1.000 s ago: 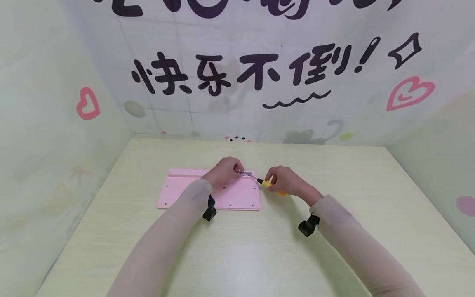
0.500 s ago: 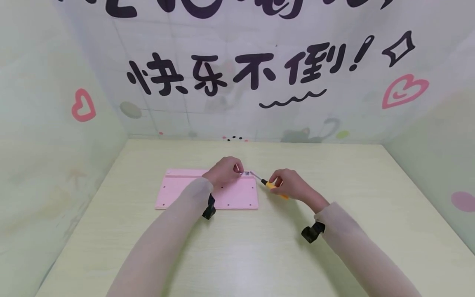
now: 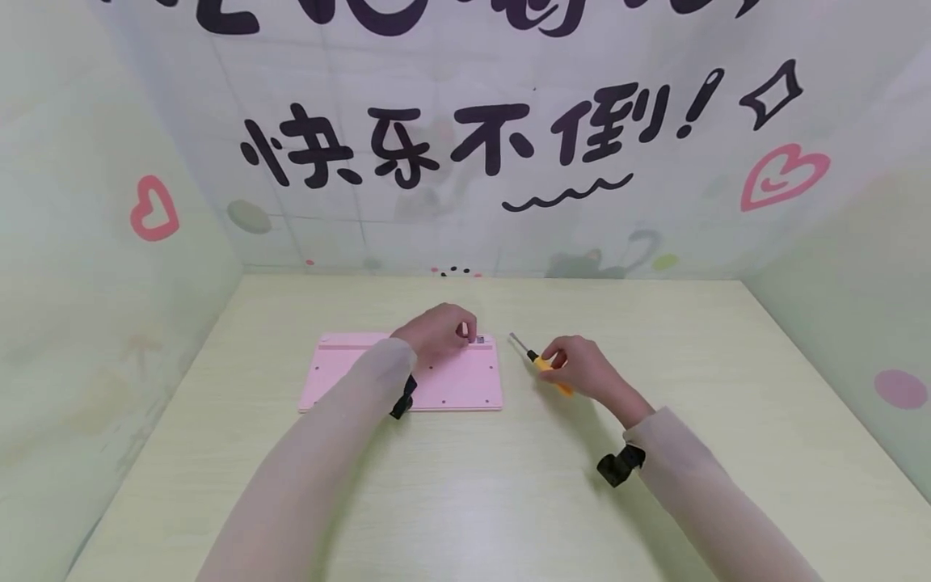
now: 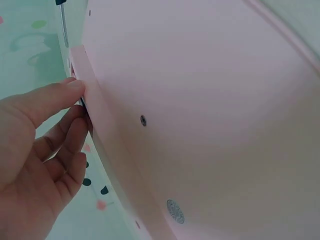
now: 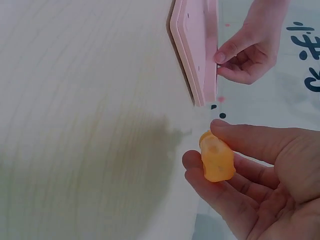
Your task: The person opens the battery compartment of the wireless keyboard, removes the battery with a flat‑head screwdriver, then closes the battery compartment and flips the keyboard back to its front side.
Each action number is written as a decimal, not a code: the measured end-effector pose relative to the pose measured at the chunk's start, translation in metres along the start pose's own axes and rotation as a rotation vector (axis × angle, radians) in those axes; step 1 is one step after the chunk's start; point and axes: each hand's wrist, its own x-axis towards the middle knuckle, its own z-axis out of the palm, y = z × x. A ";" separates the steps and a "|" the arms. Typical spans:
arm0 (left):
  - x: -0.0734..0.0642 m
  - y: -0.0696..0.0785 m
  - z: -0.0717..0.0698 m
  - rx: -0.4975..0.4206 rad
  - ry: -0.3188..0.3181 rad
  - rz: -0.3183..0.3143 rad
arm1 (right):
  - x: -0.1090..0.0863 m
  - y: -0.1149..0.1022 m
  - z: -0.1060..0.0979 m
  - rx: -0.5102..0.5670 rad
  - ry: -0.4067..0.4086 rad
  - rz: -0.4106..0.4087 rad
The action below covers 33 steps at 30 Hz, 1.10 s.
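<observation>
A pink keyboard (image 3: pixel 465 384) lies underside up, small screws dotting its face and a raised ridge (image 4: pixel 107 120) along its far edge. My left hand (image 3: pixel 436 330) is at this ridge, thumb and curled fingers pinching at its edge over a dark gap; whether a small part sits between the fingertips I cannot tell. Beside those fingers shows a small printed label (image 3: pixel 479 339). To the right of the keyboard, my right hand (image 3: pixel 585 372) holds a screwdriver by its yellow handle (image 5: pixel 218 162), between thumb and fingers. Its metal shaft (image 3: pixel 519 342) points up and left, its tip apart from the keyboard.
A pale wood-grain table (image 3: pixel 451 493) lies under everything. Behind it stands a white printed backdrop (image 3: pixel 436 226) with dark lettering, and similar sheets close off both sides. Each wrist wears a small black camera (image 3: pixel 621 467).
My right hand has drawn the screwdriver right, its tip leaving the ridge near the label. The left hand stays at the ridge. The head view has shifted slightly.
</observation>
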 end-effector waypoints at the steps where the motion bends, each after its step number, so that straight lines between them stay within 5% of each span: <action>1: 0.000 0.001 -0.001 0.008 -0.009 -0.001 | -0.001 0.001 0.001 0.004 0.008 0.009; 10: 0.000 0.013 -0.004 0.028 -0.053 -0.092 | -0.011 0.007 0.005 0.061 0.072 0.087; 18: 0.001 0.014 0.000 0.333 -0.113 -0.049 | -0.014 0.012 0.010 0.073 0.104 0.164; 33: 0.006 0.009 0.004 0.364 -0.104 0.000 | -0.016 0.014 0.018 0.079 0.124 0.239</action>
